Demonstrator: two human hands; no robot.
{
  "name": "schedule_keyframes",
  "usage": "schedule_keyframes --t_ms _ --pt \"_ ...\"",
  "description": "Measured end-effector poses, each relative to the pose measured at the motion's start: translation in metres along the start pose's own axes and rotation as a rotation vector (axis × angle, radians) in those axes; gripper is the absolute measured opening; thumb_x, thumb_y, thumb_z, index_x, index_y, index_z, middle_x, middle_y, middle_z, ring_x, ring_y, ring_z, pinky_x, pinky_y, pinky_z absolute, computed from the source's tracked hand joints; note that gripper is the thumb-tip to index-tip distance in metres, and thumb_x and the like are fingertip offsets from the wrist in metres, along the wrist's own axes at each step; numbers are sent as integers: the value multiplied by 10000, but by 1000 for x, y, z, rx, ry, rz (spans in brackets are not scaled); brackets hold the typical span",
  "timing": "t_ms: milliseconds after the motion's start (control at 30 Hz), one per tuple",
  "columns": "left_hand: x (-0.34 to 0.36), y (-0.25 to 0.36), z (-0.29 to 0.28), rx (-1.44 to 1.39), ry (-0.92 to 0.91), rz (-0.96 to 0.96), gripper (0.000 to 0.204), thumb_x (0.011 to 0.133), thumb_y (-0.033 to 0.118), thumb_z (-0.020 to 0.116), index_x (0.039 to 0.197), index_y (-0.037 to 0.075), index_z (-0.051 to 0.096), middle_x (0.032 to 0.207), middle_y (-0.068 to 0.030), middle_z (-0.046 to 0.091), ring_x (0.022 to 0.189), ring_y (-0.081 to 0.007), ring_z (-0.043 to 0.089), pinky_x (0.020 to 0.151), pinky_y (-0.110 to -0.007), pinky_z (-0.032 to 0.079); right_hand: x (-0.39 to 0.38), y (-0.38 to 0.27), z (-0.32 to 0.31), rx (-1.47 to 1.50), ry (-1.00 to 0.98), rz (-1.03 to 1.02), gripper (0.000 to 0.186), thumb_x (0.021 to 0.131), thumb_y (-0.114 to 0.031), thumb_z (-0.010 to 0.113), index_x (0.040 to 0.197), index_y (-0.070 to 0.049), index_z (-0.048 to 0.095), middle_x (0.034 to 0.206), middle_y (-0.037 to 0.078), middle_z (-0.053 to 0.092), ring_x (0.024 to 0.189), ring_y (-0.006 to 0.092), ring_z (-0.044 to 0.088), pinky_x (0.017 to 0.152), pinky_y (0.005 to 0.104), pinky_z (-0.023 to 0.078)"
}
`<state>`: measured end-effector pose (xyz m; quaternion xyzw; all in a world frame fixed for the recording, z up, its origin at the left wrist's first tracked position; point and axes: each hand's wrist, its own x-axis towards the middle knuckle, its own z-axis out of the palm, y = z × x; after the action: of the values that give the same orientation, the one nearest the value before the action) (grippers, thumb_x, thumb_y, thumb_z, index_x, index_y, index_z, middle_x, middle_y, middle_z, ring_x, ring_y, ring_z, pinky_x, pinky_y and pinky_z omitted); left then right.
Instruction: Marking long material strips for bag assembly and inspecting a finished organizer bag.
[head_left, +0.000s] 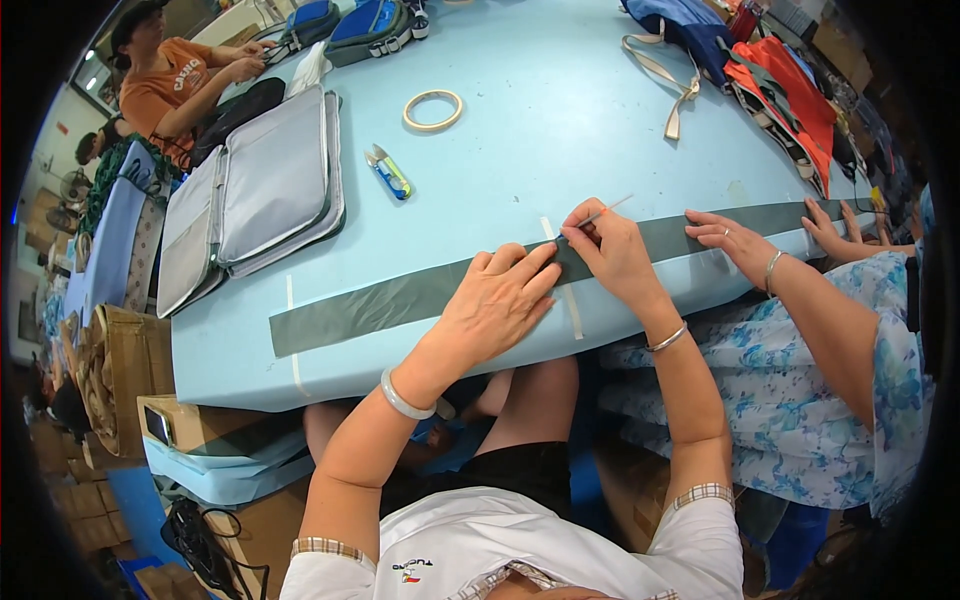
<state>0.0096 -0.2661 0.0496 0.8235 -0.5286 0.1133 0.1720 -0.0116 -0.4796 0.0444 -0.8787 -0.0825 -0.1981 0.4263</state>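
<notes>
Dark strip (375,309) under your hands, mid-frame
Your left hand (502,300) lies on it; your right hand (608,248) pinches a slender stick (617,204); snips (388,174) lie upper left.

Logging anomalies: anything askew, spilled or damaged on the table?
No spill or clear damage visible. Only slight oddity: the dark green strip looks faintly creased left of the left hand, so perhaps not quite flat.

A tape roll (432,127) lies near green-and-blue snips (388,175), right of an open grey case (278,180)
</notes>
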Motion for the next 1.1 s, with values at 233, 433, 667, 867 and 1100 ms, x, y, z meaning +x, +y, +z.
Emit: schedule_keyframes --t_ms 233,433,667,867,1100 --pt "-1 1 -2 -13 -30 -4 310 947 270 602 1194 88 563 1363 -42 526 1068 -226 513 839 -353 405 0 -2 -1 -44 -12 -22 76 914 -37 663 926 6 601 715 90 653 605 131 615 573 260 478" --pt "0 1 -5 -59 -110 -42 332 957 266 598 1238 91 576 1427 -44 504 1141 -260 516 901 -373 411 -1 -2 0 -55 -4 -20 77 915 -45 661 925 4 602 709 93 648 601 137 612 572 266 477" --pt "0 0 -5 -57 -109 -49 330 955 265 597 1235 90 587 1426 -55 504 1142 -265 512 901 -388 420 0 -4 1 -78 -17 12 77 911 -45 659 908 4 600 709 99 643 597 155 607 574 280 475" --pt "-2 -2 -2 -44 -65 -31 328 953 272 597 1230 96 593 1412 -54 511 1141 -276 506 906 -391 426 1 -4 2 -87 -14 6 67 905 -39 656 908 -1 601 706 102 637 590 164 599 567 285 467" --pt "-2 -3 0 -40 -52 -24 314 954 270 601 1219 102 602 1402 -52 516 1142 -277 505 903 -392 433 1 -7 -1 -79 -44 -27 77 896 -34 636 903 -18 561 718 131 626 606 263 610 579 347 476"
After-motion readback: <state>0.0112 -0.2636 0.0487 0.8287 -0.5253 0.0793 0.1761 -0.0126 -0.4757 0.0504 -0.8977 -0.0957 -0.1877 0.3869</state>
